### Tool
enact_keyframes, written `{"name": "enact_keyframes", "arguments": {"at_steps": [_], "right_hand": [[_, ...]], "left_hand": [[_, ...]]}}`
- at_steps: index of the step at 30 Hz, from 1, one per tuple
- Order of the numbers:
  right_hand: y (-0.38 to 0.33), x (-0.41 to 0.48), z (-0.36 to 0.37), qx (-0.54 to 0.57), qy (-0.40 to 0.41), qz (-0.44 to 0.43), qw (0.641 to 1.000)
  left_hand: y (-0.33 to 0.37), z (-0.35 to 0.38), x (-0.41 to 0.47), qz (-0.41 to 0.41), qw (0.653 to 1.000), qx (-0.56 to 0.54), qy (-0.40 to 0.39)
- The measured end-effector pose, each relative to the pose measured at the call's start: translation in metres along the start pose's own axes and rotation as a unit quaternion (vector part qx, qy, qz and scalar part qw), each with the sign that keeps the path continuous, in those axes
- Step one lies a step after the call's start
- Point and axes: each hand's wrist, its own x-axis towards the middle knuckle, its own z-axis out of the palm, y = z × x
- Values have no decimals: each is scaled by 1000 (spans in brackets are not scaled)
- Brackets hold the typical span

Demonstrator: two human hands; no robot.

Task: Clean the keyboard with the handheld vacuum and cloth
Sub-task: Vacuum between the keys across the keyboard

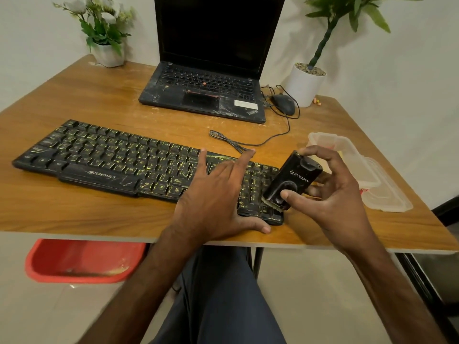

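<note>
Long black keyboard with yellow-lit legends lies on the brown wood-grain table, slanting from far left to near right; its right end sits close to the table's near edge.

Your left hand rests flat on the keyboard's right section. Fingers are straight and spread, the thumb lies along the near edge, and it grasps nothing.

Your right hand grips the black box-shaped handheld vacuum: thumb pressed on its lower face, fingers curled round the upper end and the far side. The vacuum is tilted, with its brush tip down on the keys at the keyboard's near right corner.

Open black laptop, screen dark, stands at far centre, with a black corded mouse just to its right. A clear plastic lidded container lies right of your right hand. A red plastic tub sits on the floor under the table, at left.
</note>
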Motion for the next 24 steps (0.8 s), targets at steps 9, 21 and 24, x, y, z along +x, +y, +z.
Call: {"name": "enact_keyframes", "arguments": {"at_steps": [9, 21, 24], "right_hand": [[10, 5, 1, -108, -16, 40, 993], [-9, -16, 9, -169, -61, -80, 981], [-12, -17, 9, -258, -90, -145, 951]], "left_hand": [[0, 0, -1, 0, 1000, 10, 5], [-1, 2, 0, 7, 1000, 20, 5], [-1, 2, -1, 5, 1000, 19, 8]]}}
